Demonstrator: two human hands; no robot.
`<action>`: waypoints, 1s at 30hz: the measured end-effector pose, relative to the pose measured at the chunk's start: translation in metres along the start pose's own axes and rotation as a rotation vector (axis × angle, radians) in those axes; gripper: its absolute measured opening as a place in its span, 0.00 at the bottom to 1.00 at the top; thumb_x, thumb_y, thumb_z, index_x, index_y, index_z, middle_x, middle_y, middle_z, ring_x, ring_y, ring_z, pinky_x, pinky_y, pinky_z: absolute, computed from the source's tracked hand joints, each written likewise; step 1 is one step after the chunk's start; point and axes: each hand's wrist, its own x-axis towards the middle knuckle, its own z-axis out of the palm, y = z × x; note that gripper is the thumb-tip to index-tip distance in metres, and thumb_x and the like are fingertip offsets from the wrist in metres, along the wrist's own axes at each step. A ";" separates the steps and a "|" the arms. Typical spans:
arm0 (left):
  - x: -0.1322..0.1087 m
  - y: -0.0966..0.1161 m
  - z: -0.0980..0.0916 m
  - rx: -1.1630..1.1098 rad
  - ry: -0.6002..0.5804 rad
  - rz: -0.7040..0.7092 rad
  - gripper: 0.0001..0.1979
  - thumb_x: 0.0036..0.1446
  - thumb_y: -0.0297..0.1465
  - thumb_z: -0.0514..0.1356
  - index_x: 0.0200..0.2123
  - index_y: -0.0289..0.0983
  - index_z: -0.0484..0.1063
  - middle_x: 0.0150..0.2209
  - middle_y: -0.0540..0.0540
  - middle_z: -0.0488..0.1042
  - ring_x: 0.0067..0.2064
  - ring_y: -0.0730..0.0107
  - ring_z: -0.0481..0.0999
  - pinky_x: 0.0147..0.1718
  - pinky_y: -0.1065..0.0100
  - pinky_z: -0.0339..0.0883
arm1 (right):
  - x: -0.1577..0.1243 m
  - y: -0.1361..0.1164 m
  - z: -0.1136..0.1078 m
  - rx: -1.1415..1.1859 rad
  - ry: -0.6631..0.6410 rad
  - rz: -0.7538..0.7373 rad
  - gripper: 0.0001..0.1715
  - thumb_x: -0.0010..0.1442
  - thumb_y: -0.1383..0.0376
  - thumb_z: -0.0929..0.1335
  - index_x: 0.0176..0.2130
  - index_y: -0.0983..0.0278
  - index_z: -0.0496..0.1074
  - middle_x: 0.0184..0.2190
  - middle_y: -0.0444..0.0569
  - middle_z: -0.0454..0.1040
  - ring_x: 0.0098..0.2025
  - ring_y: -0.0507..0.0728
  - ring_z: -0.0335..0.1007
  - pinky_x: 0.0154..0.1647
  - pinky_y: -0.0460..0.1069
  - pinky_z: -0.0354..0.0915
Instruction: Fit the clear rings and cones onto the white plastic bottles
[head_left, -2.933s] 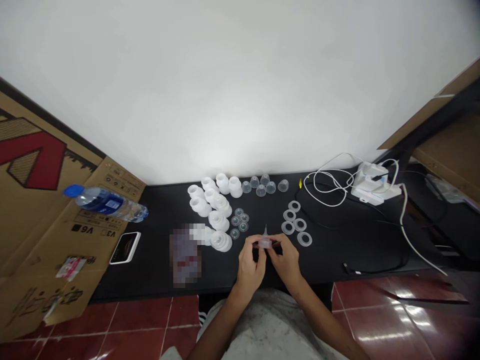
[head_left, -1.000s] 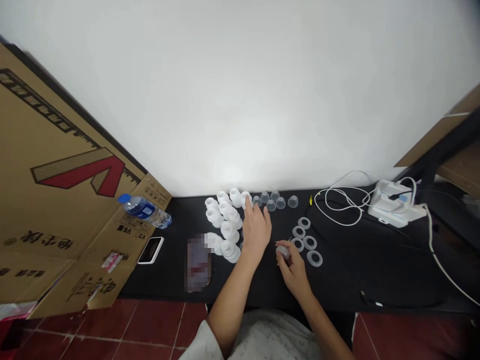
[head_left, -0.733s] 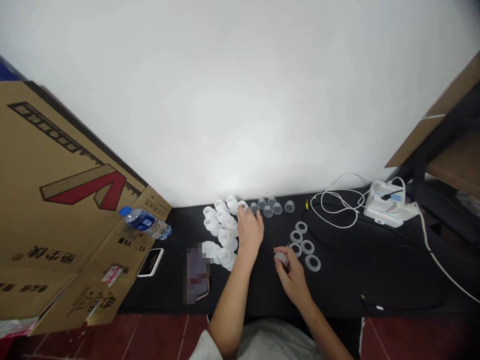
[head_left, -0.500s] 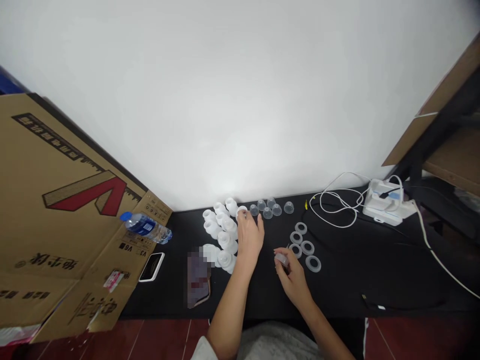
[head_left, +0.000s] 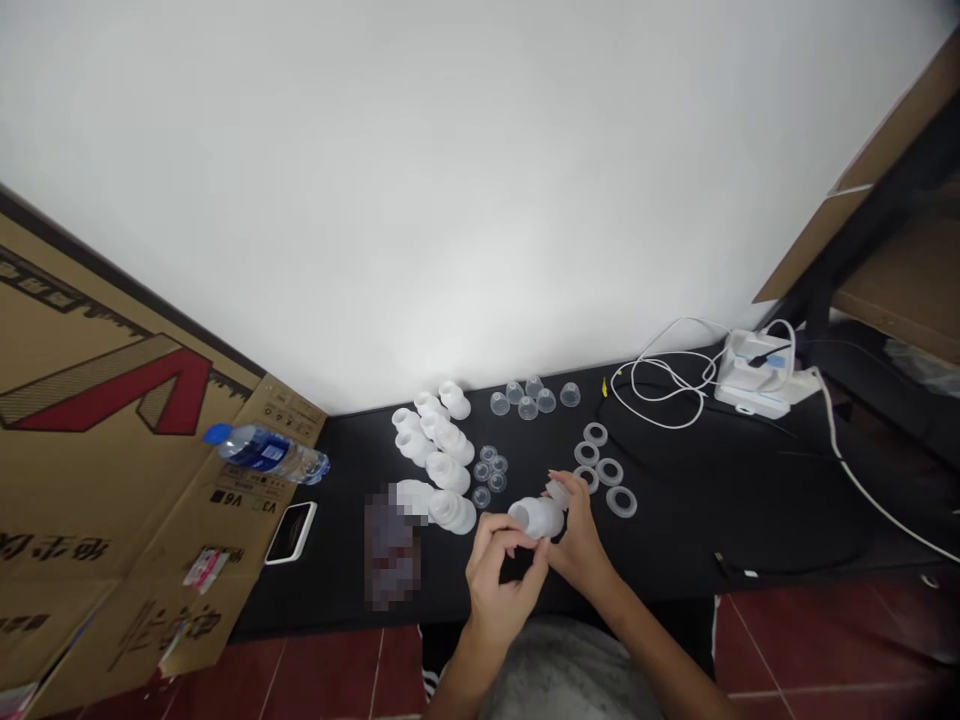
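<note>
My left hand [head_left: 499, 575] and my right hand [head_left: 577, 540] meet in front of me over the near part of the black table [head_left: 675, 545]. Between their fingertips they hold a white plastic bottle-shaped piece [head_left: 536, 516] lying on its side. My right fingers also pinch a small clear part [head_left: 557, 491] at its right end. Just to the left stands a cluster of similar white pieces [head_left: 435, 455]. Small clear caps [head_left: 489, 470] lie right behind my hands.
Several translucent rings [head_left: 604, 470] lie to the right, more clear cups [head_left: 531, 398] at the back. White cable [head_left: 660, 380] and a power strip [head_left: 757, 372] sit at the far right. A water bottle [head_left: 266, 455], phone [head_left: 290, 532] and cardboard box [head_left: 112, 480] are on the left.
My left hand reached to the back of the white cluster, took one white piece and brought it back to my right hand, which kept the small clear part.
</note>
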 end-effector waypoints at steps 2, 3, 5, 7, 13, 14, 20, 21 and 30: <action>-0.005 -0.007 0.008 -0.011 0.035 0.012 0.07 0.65 0.26 0.70 0.39 0.41 0.74 0.40 0.47 0.74 0.35 0.68 0.75 0.35 0.66 0.74 | 0.000 0.000 -0.001 -0.004 -0.029 -0.005 0.48 0.59 0.62 0.78 0.70 0.55 0.59 0.61 0.60 0.64 0.53 0.68 0.75 0.56 0.68 0.78; -0.006 -0.010 0.012 -0.015 0.071 -0.002 0.09 0.65 0.28 0.71 0.42 0.41 0.74 0.42 0.46 0.73 0.36 0.68 0.74 0.36 0.65 0.74 | 0.001 0.000 -0.002 -0.016 -0.022 -0.004 0.46 0.59 0.62 0.77 0.69 0.55 0.59 0.60 0.60 0.65 0.53 0.69 0.75 0.56 0.68 0.78; -0.009 -0.016 0.022 -0.033 0.168 -0.081 0.20 0.63 0.33 0.73 0.54 0.41 0.71 0.49 0.43 0.73 0.36 0.69 0.74 0.36 0.65 0.75 | 0.002 0.001 -0.003 -0.049 0.006 -0.002 0.42 0.59 0.63 0.75 0.67 0.57 0.60 0.59 0.59 0.66 0.56 0.69 0.73 0.58 0.67 0.76; -0.012 -0.021 0.028 -0.060 0.159 -0.196 0.30 0.61 0.38 0.75 0.61 0.41 0.68 0.52 0.40 0.72 0.38 0.67 0.75 0.36 0.65 0.76 | 0.002 0.001 -0.004 -0.063 -0.001 -0.010 0.41 0.59 0.65 0.74 0.67 0.57 0.60 0.58 0.58 0.66 0.58 0.69 0.72 0.60 0.67 0.75; -0.027 -0.030 0.025 -0.200 -0.034 -0.351 0.23 0.67 0.42 0.71 0.60 0.41 0.71 0.59 0.37 0.75 0.61 0.51 0.79 0.61 0.49 0.75 | 0.002 -0.009 -0.008 -0.020 -0.169 -0.030 0.45 0.57 0.65 0.75 0.69 0.56 0.60 0.60 0.59 0.66 0.61 0.69 0.71 0.63 0.66 0.74; -0.032 -0.033 0.022 -0.258 -0.038 -0.372 0.24 0.69 0.42 0.69 0.62 0.42 0.69 0.61 0.37 0.75 0.63 0.51 0.79 0.64 0.48 0.74 | 0.002 -0.013 -0.009 -0.007 -0.186 -0.020 0.45 0.58 0.65 0.76 0.69 0.56 0.60 0.61 0.59 0.66 0.63 0.70 0.71 0.65 0.66 0.72; -0.050 -0.055 0.011 -0.353 -0.109 -0.548 0.31 0.74 0.50 0.62 0.71 0.40 0.65 0.66 0.33 0.77 0.67 0.49 0.78 0.65 0.52 0.74 | 0.003 -0.018 -0.020 0.262 -0.218 0.099 0.36 0.74 0.50 0.68 0.74 0.55 0.59 0.66 0.59 0.68 0.57 0.65 0.77 0.63 0.64 0.76; -0.049 -0.055 0.010 -0.351 -0.131 -0.540 0.32 0.74 0.51 0.61 0.71 0.39 0.66 0.67 0.32 0.76 0.69 0.47 0.77 0.66 0.51 0.73 | 0.004 -0.017 -0.020 0.308 -0.177 0.137 0.34 0.77 0.48 0.64 0.74 0.54 0.60 0.66 0.59 0.69 0.54 0.65 0.78 0.61 0.64 0.77; -0.009 -0.033 0.007 -0.401 -0.244 -0.500 0.25 0.72 0.50 0.63 0.59 0.38 0.76 0.51 0.38 0.84 0.49 0.53 0.85 0.50 0.58 0.80 | 0.014 -0.020 -0.015 0.334 0.102 0.222 0.26 0.77 0.48 0.68 0.66 0.54 0.68 0.61 0.59 0.80 0.53 0.65 0.84 0.58 0.64 0.80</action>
